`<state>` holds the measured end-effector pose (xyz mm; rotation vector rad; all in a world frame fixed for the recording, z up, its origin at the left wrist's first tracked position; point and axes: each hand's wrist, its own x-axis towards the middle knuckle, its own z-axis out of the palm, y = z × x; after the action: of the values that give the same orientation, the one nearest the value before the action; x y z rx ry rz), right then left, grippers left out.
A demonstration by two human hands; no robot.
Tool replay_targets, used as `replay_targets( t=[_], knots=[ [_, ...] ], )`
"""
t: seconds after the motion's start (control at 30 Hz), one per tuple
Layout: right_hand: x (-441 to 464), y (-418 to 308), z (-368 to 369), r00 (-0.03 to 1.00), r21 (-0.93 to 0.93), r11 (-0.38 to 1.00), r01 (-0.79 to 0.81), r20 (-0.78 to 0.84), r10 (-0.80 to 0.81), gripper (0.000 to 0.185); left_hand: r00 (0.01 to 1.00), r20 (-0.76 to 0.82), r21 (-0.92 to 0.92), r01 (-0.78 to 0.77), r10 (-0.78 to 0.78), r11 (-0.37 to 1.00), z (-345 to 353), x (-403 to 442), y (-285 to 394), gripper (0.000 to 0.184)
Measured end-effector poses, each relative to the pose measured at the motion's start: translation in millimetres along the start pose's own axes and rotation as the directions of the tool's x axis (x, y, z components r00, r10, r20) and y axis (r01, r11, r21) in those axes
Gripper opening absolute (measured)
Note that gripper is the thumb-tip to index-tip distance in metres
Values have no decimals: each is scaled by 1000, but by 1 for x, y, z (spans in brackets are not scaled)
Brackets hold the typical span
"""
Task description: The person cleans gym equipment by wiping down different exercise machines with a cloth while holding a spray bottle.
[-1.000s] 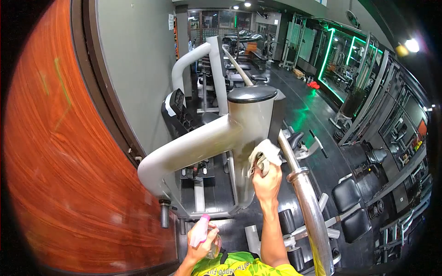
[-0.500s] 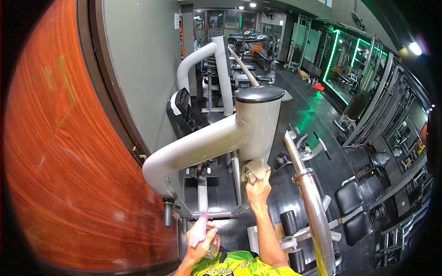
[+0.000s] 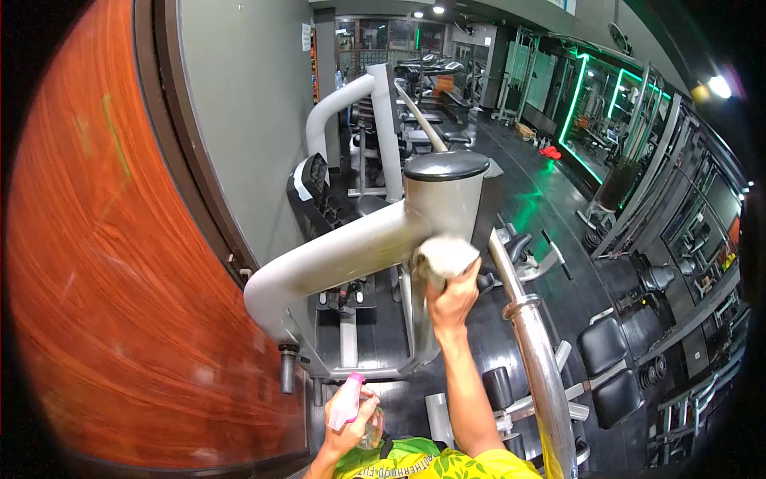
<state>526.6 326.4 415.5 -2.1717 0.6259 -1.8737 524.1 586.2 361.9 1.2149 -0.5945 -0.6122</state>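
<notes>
While a wood-grain panel (image 3: pixel 120 279) filled the far left, the person's left hand (image 3: pixel 349 429) was low in view, its fingers wrapped around a spray bottle (image 3: pixel 345 407). The bottle looked light and fairly stiff, perhaps slippery if damp, and its neck, just under the trigger, seemed the best place to grip it. It had a pale pink head with a brighter pink tip and a clear body, partly hidden by the fingers. Above and to its left, a thick curved tube (image 3: pixel 335 251) ran rightward into the gym machine's grey post (image 3: pixel 439 209), topped by a glossy black cap (image 3: pixel 445 166). Against that post, just below the join, was a cloth (image 3: pixel 448 257), bunched in the right hand's (image 3: pixel 455 303) closed fingers. It was probably soft, light and hard to damage, best held by a gathered fold; it looked off-white, crumpled and blurred. Farther right slanted a collared chrome bar (image 3: pixel 538 375).
</notes>
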Motion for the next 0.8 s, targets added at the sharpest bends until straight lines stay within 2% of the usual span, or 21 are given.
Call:
replay_targets(
  t=[0.07, 0.13, 0.27, 0.33, 0.37, 0.47, 0.53, 0.6, 0.63, 0.67, 0.73, 0.8],
  knots=[
    [-56, 23, 0, 989, -188, 981, -52, 125, 77, 22, 1000, -10, -7, 0, 0, 1000, 0, -1, -1, 11],
    [-110, 45, -5, 922, -256, 961, -103, 338, 188, 24, 1000, 0, -3, -6, 6, 1000, 0, 0, -2, 11],
    [-119, 34, -7, 897, -260, 955, -141, 375, 235, 27, 1000, -9, 22, -3, 4, 1000, -1, -2, -2, 11],
    [-97, 25, -3, 953, -116, 989, -95, 276, 124, 28, 1000, 2, 11, -11, 11, 1000, -1, -4, -4, 12],
    [-78, 19, 2, 981, -71, 997, -3, 195, 16, 28, 1000, -1, 11, -11, 11, 1000, -1, -4, -3, 12],
    [-33, 0, 11, 991, -116, 993, 24, 132, -9, 25, 1000, -20, -3, 4, -4, 1000, 0, -5, -1, 12],
    [-40, 5, 13, 994, -87, 996, 11, 108, -2, 21, 999, -28, -10, -16, 16, 1000, -2, -5, -1, 11],
    [-75, 23, 6, 958, -259, 965, 31, 282, 45, 19, 999, -36, 10, 0, 1, 1000, -5, -10, 2, 11],
    [-93, 32, 4, 964, -258, 965, 39, 263, 31, 16, 999, -43, 27, 9, -8, 1000, -6, -11, 2, 11],
    [-111, 38, 4, 955, -253, 966, -60, 266, 129, 17, 999, -40, 27, 12, -11, 1000, -6, -13, 1, 11],
    [-133, 48, -8, 917, -246, 962, -123, 342, 205, 19, 999, -29, 7, 17, -16, 1000, -5, -13, 1, 11],
    [-131, 55, -13, 915, -185, 970, -158, 341, 215, 21, 1000, -23, 2, 19, -19, 1000, -6, -14, 0, 12]
  ],
)
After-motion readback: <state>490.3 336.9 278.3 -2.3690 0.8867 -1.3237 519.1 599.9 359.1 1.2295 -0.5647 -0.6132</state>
